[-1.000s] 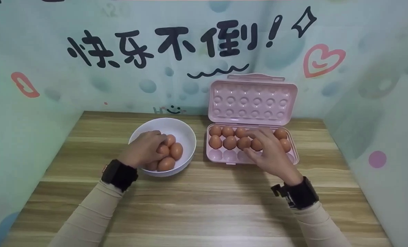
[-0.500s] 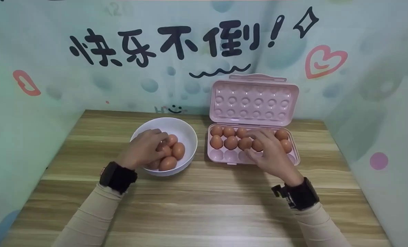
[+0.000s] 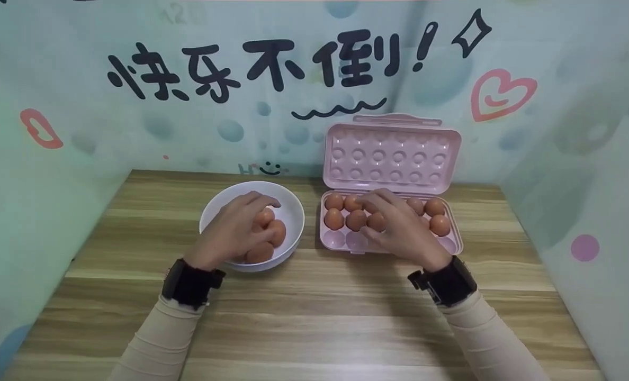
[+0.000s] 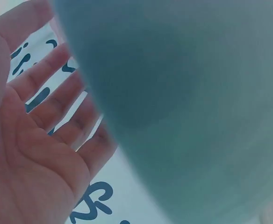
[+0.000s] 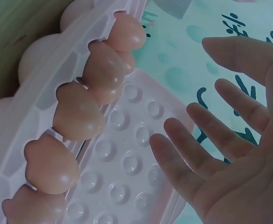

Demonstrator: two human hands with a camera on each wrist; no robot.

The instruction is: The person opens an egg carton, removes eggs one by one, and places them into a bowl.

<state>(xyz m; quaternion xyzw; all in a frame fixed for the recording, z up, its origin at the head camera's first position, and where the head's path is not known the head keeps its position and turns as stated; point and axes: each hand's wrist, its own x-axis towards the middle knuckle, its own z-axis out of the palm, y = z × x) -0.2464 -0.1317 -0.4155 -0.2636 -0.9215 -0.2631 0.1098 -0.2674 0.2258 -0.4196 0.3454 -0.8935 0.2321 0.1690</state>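
Note:
My left hand (image 3: 228, 226) hovers over the white bowl (image 3: 295, 209), fingers spread above several brown eggs (image 3: 277, 233) lying inside. In the left wrist view, the blurred bowl wall (image 4: 174, 107) covers the fingertips of this hand. Over the pink egg carton (image 3: 335, 241) is my right hand (image 3: 399, 228), and it hides some of the eggs there. The right wrist view shows its fingers (image 5: 178, 163) spread, with nothing held. Brown eggs (image 3: 356, 220) sit in the carton's back and middle rows; bare cups show in the front row.
The carton's lid (image 3: 388, 159) stands raised against the printed backdrop (image 3: 187, 132). Both containers rest on a wood-grain table (image 3: 304, 323), the bowl left of the carton. Backdrop panels flank the table on both sides.
My left hand has shifted right over the bowl, its fingers extending further across the eggs. The right hand has moved left above the carton, uncovering eggs on the right side.

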